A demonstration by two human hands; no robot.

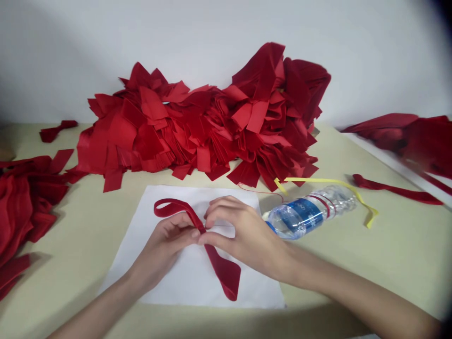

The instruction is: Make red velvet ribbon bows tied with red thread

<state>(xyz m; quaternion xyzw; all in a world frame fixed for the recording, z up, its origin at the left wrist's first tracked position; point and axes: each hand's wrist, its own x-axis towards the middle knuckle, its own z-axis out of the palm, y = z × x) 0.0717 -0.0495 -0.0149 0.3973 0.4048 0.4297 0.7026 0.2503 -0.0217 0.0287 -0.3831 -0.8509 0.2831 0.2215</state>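
Observation:
A red fabric ribbon (222, 268) lies across a white sheet of paper (169, 282) in front of me. One end curls into a loop at the upper left, the other end folds over near the sheet's lower edge. My left hand (165, 249) and my right hand (240, 230) meet at the ribbon's middle. Both pinch it there with fingers pressed together. A thin red thread (261, 192) runs from my right hand toward the pile behind.
A big heap of red fabric bows (212, 122) stands against the wall. More red fabric lies at the left (24, 197) and at the right (416, 136). A plastic water bottle (310, 212) lies on its side beside my right hand, near a yellow strip (332, 181).

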